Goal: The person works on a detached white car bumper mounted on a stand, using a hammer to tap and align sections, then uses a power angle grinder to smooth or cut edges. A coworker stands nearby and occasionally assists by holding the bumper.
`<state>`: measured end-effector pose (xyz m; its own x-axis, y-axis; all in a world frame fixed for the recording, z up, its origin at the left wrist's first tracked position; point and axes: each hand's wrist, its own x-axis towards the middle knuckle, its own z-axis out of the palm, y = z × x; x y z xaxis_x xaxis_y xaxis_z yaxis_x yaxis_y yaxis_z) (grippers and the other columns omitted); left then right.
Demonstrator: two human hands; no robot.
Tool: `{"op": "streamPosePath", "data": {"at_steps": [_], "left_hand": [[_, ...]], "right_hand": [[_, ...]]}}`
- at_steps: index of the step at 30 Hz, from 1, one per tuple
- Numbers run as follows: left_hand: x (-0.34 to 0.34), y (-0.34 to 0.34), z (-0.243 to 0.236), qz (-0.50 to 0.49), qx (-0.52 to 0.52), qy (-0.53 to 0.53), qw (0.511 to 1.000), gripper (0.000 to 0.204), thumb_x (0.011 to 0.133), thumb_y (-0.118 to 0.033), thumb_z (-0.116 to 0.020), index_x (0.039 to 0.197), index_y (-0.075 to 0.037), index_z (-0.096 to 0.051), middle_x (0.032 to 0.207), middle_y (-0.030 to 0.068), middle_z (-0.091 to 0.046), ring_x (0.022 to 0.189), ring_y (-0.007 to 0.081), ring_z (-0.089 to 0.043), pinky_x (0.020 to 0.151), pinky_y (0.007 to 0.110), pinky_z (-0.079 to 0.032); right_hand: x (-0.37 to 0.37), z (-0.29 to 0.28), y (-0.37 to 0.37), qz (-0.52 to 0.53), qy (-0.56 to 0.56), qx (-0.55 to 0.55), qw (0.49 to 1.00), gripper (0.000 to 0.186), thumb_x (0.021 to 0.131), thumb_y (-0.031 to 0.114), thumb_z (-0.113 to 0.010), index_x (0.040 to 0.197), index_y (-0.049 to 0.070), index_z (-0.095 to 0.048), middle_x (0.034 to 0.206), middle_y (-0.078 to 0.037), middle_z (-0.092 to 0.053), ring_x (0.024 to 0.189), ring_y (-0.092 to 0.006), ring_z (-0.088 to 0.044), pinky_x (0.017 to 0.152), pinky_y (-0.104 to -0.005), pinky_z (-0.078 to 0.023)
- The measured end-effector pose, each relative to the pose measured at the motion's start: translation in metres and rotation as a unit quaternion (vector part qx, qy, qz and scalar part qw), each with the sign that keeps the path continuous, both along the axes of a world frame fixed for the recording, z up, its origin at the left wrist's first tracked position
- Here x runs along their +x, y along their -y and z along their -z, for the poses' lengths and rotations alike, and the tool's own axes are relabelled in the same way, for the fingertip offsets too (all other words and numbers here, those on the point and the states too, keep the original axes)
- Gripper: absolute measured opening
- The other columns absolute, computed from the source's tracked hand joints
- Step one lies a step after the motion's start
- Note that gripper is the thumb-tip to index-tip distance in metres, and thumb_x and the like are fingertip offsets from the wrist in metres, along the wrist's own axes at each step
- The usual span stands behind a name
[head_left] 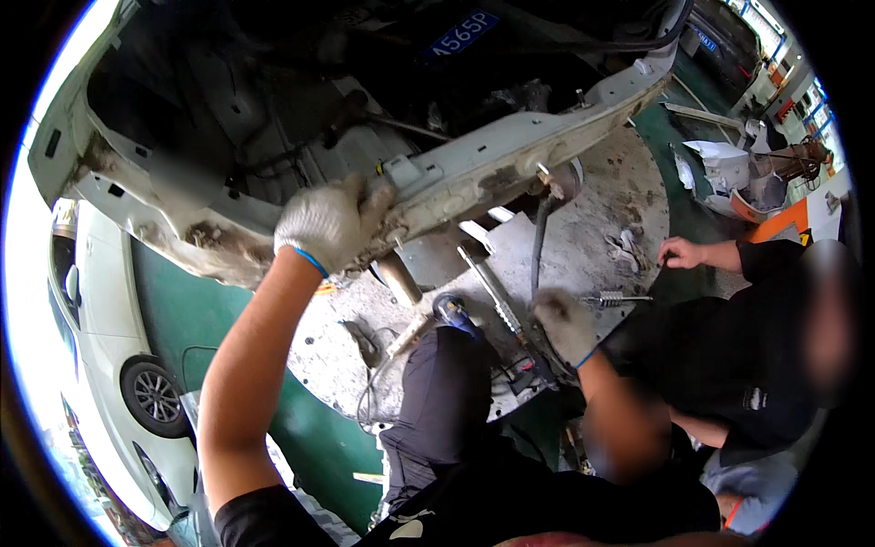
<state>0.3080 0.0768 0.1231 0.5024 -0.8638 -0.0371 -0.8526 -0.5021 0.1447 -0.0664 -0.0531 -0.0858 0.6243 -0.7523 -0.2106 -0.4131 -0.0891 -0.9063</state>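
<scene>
My left hand point(326, 226), in a pale knit glove, grips the edge of a stripped, dirty white car body panel point(456, 175). Its fingers bend over the lip. My right hand point(565, 326), gloved too, is smeared by motion above a round steel platform point(629, 191). A dark hose or strap point(540, 242) hangs from a bolt at the panel's lower edge and runs down to this hand. Whether the fingers close on it cannot be made out. Left of that hand, a long metal rod with a coarse threaded section point(497, 294) lies aslant.
A blue-and-black power tool point(453, 310) lies by my knee. Another threaded piece point(620, 299) sits right of my right hand. A co-worker in black point(729, 337) is close on the right, a bare hand point(684, 252) over the platform's edge. A white car point(109, 301) stands at left.
</scene>
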Motion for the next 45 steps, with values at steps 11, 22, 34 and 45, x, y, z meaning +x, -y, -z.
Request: {"op": "streamPosePath", "data": {"at_steps": [11, 22, 34, 45], "left_hand": [[0.015, -0.006, -0.017, -0.036, 0.046, -0.106, 0.993, 0.067, 0.102, -0.062, -0.046, 0.119, -0.002, -0.070, 0.096, 0.0243, -0.075, 0.092, 0.0396, -0.074, 0.086, 0.050, -0.057], [-0.012, -0.024, 0.017, -0.014, -0.094, -0.109, 0.990, 0.047, 0.084, -0.051, -0.063, 0.107, -0.016, -0.083, 0.114, 0.0144, -0.077, 0.108, 0.0322, -0.071, 0.095, 0.043, -0.054], [0.007, 0.002, 0.031, -0.010, -0.114, -0.136, 0.984, 0.045, 0.088, -0.051, -0.063, 0.105, -0.015, -0.083, 0.113, 0.0157, -0.076, 0.110, 0.0334, -0.071, 0.094, 0.045, -0.055], [0.006, -0.008, -0.016, -0.058, 0.007, -0.083, 0.995, 0.071, 0.100, -0.064, -0.043, 0.124, -0.004, -0.071, 0.114, 0.0255, -0.073, 0.108, 0.0394, -0.071, 0.095, 0.049, -0.055]], "right_hand": [[0.378, -0.200, 0.151, -0.345, -0.261, -0.405, 0.806, 0.050, 0.095, 0.035, -0.064, 0.136, 0.005, -0.063, 0.128, -0.024, -0.068, 0.117, -0.0390, -0.066, 0.100, -0.0461, -0.052], [0.507, -0.109, 0.199, -0.385, -0.371, -0.598, 0.597, 0.043, 0.103, 0.035, -0.054, 0.135, 0.009, -0.065, 0.132, -0.020, -0.068, 0.117, -0.0316, -0.066, 0.100, -0.0443, -0.052], [0.492, -0.120, 0.273, -0.296, -0.366, -0.627, 0.621, 0.043, 0.109, 0.037, -0.045, 0.142, 0.013, -0.059, 0.142, -0.014, -0.063, 0.124, -0.0279, -0.064, 0.103, -0.0422, -0.051], [0.327, -0.316, 0.125, -0.197, -0.305, -0.598, 0.714, 0.037, 0.096, 0.020, -0.064, 0.132, 0.013, -0.067, 0.126, -0.015, -0.071, 0.114, -0.0351, -0.069, 0.097, -0.0472, -0.057]]}}
